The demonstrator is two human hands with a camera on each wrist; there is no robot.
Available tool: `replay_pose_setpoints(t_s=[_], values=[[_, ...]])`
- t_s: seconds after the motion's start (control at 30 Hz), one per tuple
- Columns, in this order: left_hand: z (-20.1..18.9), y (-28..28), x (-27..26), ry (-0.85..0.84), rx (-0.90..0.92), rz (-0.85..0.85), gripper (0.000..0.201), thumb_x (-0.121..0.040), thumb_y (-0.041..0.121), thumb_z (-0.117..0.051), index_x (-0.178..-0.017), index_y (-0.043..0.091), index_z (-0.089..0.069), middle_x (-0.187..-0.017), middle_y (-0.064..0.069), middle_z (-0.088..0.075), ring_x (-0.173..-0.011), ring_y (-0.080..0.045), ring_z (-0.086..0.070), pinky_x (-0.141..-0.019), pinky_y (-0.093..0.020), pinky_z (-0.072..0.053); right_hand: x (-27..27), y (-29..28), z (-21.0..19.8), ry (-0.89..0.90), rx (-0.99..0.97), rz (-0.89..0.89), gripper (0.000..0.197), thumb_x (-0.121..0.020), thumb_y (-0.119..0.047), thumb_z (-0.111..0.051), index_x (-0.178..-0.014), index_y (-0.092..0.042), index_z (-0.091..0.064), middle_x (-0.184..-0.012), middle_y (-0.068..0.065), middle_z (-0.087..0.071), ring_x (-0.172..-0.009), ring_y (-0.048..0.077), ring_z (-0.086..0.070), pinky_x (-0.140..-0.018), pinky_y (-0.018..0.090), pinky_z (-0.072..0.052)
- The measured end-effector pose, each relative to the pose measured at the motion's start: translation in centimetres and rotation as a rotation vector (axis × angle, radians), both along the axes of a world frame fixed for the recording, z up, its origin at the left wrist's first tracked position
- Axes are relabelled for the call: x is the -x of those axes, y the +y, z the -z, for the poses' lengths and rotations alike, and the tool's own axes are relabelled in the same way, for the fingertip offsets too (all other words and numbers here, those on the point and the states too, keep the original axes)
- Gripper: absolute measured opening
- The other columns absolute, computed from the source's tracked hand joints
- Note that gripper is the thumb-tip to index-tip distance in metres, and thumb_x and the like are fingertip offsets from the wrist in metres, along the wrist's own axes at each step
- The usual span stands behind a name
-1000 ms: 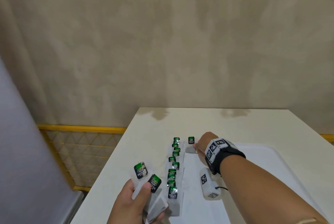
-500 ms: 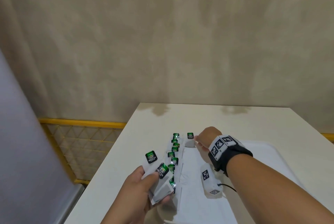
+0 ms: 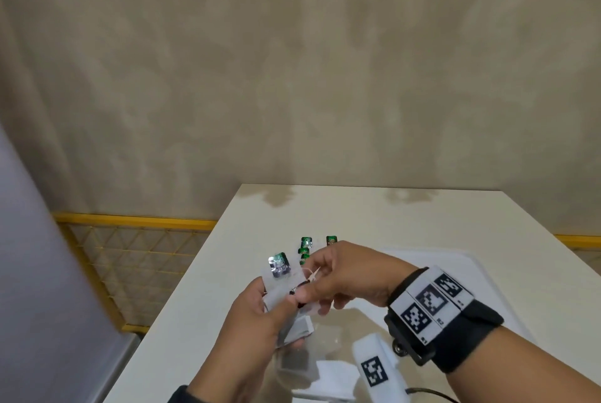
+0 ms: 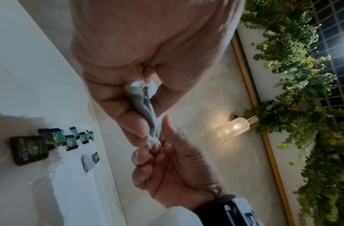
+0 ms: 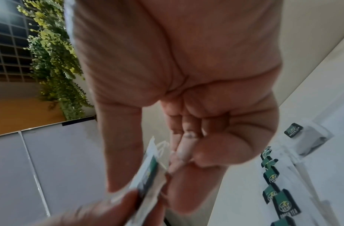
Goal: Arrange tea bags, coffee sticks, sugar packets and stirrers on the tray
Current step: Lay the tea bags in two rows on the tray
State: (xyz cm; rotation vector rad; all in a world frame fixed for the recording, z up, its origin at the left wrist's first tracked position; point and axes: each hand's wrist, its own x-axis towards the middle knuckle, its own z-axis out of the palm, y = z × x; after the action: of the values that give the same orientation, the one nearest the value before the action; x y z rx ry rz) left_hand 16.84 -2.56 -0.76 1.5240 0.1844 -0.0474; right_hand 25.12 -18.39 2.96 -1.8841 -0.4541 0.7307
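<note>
My left hand (image 3: 286, 314) grips a small bundle of white tea bags (image 3: 289, 308) above the table's left part; one green tag (image 3: 279, 265) sticks up from it. My right hand (image 3: 309, 285) pinches one tea bag of that bundle between thumb and fingers. The left wrist view shows the grey-white tea bags (image 4: 146, 110) in the left fingers, with the right hand (image 4: 157, 146) nipping their end. A row of tea bags with green tags (image 3: 305, 245) lies along the left side of the white tray (image 3: 439, 266). One more tea bag (image 3: 331, 240) lies beside that row.
The tray sits on a cream table (image 3: 390, 214) whose left edge is close to my left hand. A beige wall (image 3: 292, 77) stands behind it. A yellow-framed mesh panel (image 3: 136, 259) runs along the floor at the left.
My right hand left the far tea bag on the tray and came back to the bundle. My left hand lifted the bundle toward it. The head view tilted closer.
</note>
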Motion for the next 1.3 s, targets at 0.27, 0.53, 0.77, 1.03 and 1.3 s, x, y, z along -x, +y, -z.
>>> replay_pose_setpoints(t_s=[0.27,0.53,0.77,1.03,1.3], values=[[0.7,0.7,0.3,0.011,-0.110,0.096,0.027,-0.088,0.007,-0.063,-0.107,0.025,-0.064,-0.095,0.000,-0.075,-0.091,-0.025,-0.071,-0.074,-0.046,-0.058,0.7,0.2,0.4,-0.123,-0.109,0.120,0.017,-0.083,-0.024,-0.075,-0.071,-0.015,-0.065,-0.070,0.005,-0.063,-0.059,0.015,-0.054,-0.051,0.021,-0.037],[1.1,1.4,0.4,0.131,-0.114,0.019,0.031,-0.065,0.021,-0.072,-0.095,0.020,-0.065,-0.090,-0.008,-0.074,-0.088,-0.036,-0.070,-0.074,-0.056,-0.057,-2.3,-1.2,2.4,-0.071,0.077,0.366,0.020,-0.091,-0.017,-0.064,-0.073,-0.012,-0.058,-0.067,0.002,-0.065,-0.055,0.013,-0.060,-0.047,0.020,-0.041],[1.2,2.5,0.8,0.161,-0.147,-0.015,0.041,-0.057,0.025,-0.068,-0.097,0.025,-0.063,-0.103,-0.020,-0.067,-0.091,-0.045,-0.066,-0.072,-0.057,-0.057,-8.3,-2.2,5.9,-0.140,0.658,0.418,0.033,-0.094,-0.022,-0.055,-0.061,-0.018,-0.051,-0.064,0.000,-0.056,-0.052,0.010,-0.050,-0.052,0.018,-0.042],[1.9,3.5,1.0,0.128,-0.168,-0.032,0.029,-0.074,0.015,-0.072,-0.098,0.030,-0.063,-0.107,-0.027,-0.063,-0.088,-0.043,-0.067,-0.069,-0.052,-0.059,-11.3,-0.1,6.8,-0.216,0.811,0.415,0.047,-0.102,-0.043,-0.037,-0.061,-0.019,-0.043,-0.064,0.001,-0.047,-0.058,0.018,-0.047,-0.070,0.026,-0.042],[2.6,4.0,0.7,0.133,-0.148,-0.035,0.033,-0.072,0.012,-0.072,-0.101,0.024,-0.063,-0.103,-0.026,-0.065,-0.087,-0.042,-0.068,-0.068,-0.050,-0.059,-11.2,0.2,7.3,-0.155,0.797,0.438,0.042,-0.098,-0.037,-0.048,-0.060,-0.020,-0.044,-0.066,-0.002,-0.050,-0.073,0.021,-0.056,-0.067,0.026,-0.045]])
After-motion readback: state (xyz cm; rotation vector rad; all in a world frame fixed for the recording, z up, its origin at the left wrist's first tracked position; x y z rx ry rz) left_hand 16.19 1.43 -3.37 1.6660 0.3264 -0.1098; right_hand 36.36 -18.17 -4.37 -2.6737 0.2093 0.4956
